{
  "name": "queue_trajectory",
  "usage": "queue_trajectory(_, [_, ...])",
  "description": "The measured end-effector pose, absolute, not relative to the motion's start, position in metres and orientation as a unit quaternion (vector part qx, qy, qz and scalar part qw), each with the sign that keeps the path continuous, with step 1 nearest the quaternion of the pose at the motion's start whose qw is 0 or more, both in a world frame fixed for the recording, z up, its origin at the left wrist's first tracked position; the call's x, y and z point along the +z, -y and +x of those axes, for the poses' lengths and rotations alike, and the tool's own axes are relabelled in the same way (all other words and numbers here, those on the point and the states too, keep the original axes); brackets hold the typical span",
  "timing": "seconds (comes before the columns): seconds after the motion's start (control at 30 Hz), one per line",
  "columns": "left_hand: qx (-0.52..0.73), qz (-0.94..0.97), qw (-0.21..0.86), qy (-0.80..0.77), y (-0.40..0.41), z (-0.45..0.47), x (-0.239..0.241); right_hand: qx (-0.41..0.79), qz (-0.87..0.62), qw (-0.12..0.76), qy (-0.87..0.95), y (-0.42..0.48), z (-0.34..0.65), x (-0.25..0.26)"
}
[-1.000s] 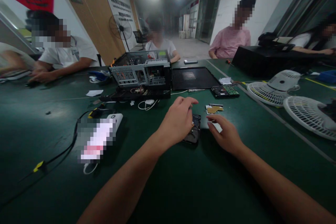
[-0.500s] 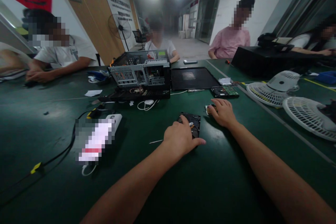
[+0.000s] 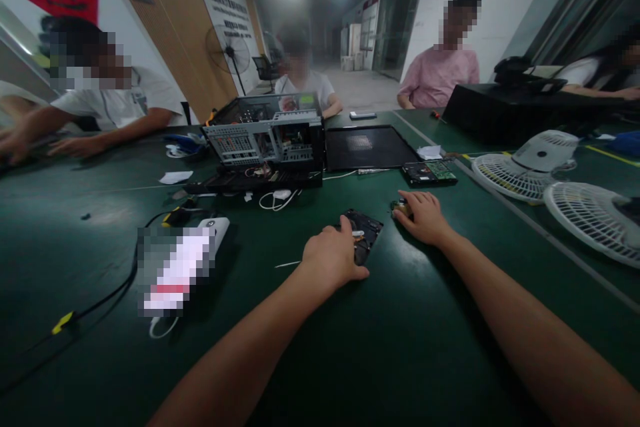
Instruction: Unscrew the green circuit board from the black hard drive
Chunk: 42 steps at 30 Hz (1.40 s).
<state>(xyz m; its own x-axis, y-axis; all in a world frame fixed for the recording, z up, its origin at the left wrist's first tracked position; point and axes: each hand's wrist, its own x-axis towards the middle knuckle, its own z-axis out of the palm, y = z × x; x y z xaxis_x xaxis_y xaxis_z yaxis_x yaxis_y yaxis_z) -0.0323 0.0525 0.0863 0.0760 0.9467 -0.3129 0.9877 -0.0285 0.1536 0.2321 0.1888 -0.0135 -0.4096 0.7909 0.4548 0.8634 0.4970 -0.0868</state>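
My left hand spans a black hard drive lying on the green table, index finger across its top and thumb near its front corner. Small pale and copper-coloured parts show on the drive; the hand hides its left side. A thin metal rod sticks out to the left from under this hand; its other end is hidden. To the right, my right hand has its fingers and thumb closed on a small green-and-gold circuit board, partly covered by the fingers.
An opened computer case stands ahead, beside a black side panel. Another hard drive lies beyond my right hand. White fan parts are at right; a phone and black cable at left. People sit around the table.
The hard drive has turned clockwise under my left hand, which has shifted left along with the metal rod. The small circuit board has turned in my right hand's fingers.
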Motion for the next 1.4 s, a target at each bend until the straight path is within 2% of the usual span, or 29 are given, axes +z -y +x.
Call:
queue_trajectory(0.5, [-0.044,0.750,0.216,-0.623,-0.080,-0.095,0.083,-0.105,-0.454,0.329,0.822,-0.167,0.217,0.000])
queue_trajectory(0.73, [-0.035,0.767,0.229,-0.598,-0.086,-0.108,0.079,-0.134,-0.433,0.326,0.829,-0.156,0.196,0.002])
queue_trajectory(1.1, [-0.028,0.780,0.261,-0.568,-0.098,-0.128,0.071,-0.106,-0.401,0.335,0.846,-0.147,0.190,0.010])
queue_trajectory(1.4, [0.017,0.775,0.262,-0.575,-0.099,-0.133,0.061,-0.149,-0.417,0.322,0.837,-0.149,0.196,0.013])
